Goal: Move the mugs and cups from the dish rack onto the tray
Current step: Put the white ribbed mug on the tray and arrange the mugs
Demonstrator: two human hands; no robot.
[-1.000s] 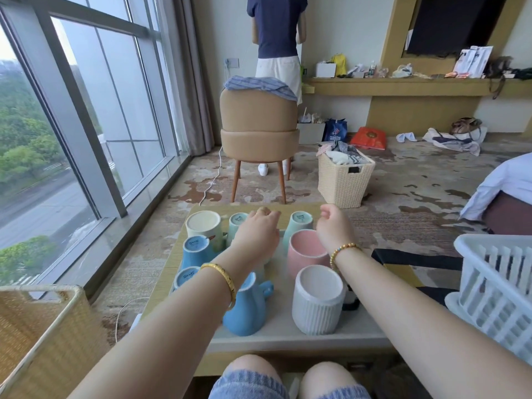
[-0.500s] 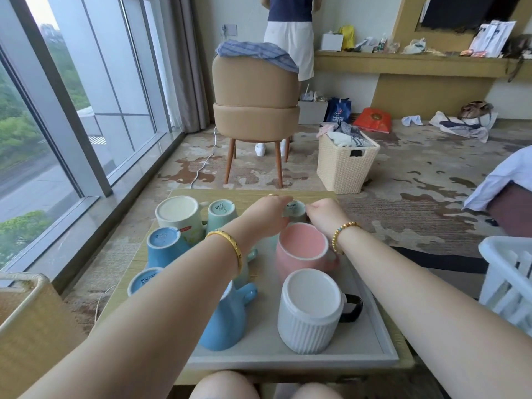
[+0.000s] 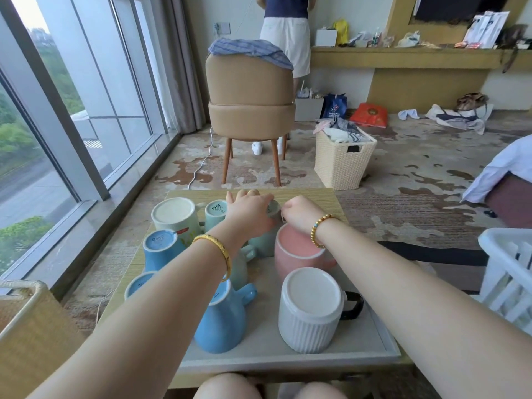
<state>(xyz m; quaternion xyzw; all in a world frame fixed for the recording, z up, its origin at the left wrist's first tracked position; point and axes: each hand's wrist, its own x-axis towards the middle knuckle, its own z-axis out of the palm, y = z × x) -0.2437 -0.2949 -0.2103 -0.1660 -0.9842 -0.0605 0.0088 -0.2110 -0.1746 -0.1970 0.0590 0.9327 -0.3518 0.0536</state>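
mugs [image 3: 310,311] crowd tray [image 3: 288,358], both hands reaching

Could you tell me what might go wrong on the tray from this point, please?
The mint cup sits between both hands, left hand and right hand, tight beside the pink mug; nudging it could knock them together. The left forearm crosses low over the blue mug and might tip it while withdrawing.

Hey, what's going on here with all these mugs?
A seated person is setting upside-down mugs on a grey tray. Both hands meet at a pale green mug at the far end: the left hand rests over its base, the right hand beside it. Pink, white ribbed and blue mugs already stand there.
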